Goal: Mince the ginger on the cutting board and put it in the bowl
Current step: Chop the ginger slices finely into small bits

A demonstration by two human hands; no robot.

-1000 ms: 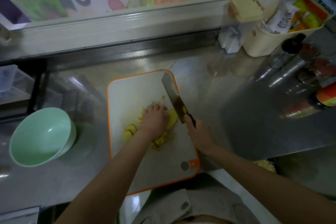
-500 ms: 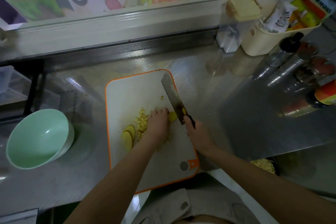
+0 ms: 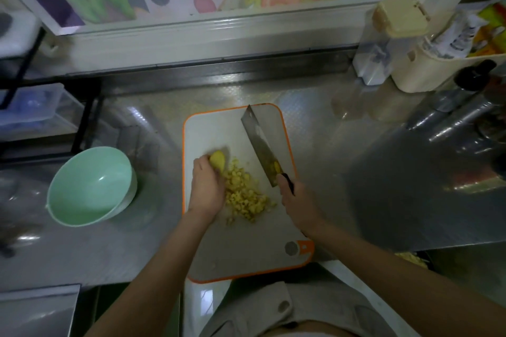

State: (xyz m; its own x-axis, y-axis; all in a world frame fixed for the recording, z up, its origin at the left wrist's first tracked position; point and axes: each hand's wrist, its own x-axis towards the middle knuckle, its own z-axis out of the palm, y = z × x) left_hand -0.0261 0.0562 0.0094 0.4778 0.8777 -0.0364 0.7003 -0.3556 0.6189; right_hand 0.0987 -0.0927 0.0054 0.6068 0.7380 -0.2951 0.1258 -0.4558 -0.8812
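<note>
Now one bowl [image 3: 90, 186], one board [image 3: 208, 134], one cleaver [image 3: 260, 145]

surface: embossed steel counter [image 3: 342, 172] | beneath both hands' fingers: orange-rimmed cutting board [image 3: 208, 134], lying flat | left of left hand [image 3: 205, 189] fingers, clear of board: mint bowl [image 3: 90, 186], upright | well beyond right hand [image 3: 298, 205] fingers, at back wall: clear jar [image 3: 375, 57] just beside cream tub [image 3: 427, 74] | farther right: bottles [image 3: 451, 117]

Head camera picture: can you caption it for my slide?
Left hand holds a ginger chunk beside chopped ginger on the cutting board; right hand grips the cleaver; green bowl empty.
</note>
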